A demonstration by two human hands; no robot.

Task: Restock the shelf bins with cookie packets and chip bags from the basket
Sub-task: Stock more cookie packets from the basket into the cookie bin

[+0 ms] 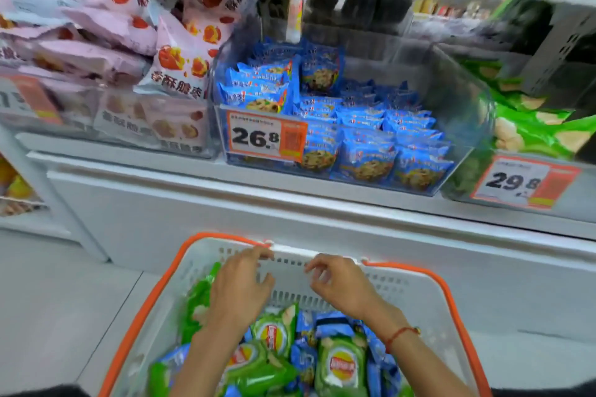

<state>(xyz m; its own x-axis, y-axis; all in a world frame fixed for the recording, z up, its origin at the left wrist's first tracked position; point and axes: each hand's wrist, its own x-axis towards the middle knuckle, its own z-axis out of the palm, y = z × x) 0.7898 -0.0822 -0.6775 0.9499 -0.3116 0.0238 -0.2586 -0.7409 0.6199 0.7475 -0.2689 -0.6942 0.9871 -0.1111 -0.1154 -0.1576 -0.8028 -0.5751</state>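
Note:
A white basket point(416, 296) with orange handles stands low in front of me, holding green chip bags point(342, 364) and blue cookie packets point(329, 322). My left hand point(240, 287) and my right hand point(342, 284) hover over the basket's far wall with fingers loosely curled, holding nothing. On the shelf above, a clear bin point(458, 100) with a 26.8 tag holds rows of blue cookie packets point(367, 138). To its right, a bin with a 29.8 tag point(522, 182) holds green chip bags point(529, 126).
Pink and white snack bags point(106, 29) fill the bins at the left of the shelf. A grey perforated crate point(561, 51) sits at the upper right. A white shelf ledge point(290, 200) runs between the bins and the basket. Grey floor lies on both sides.

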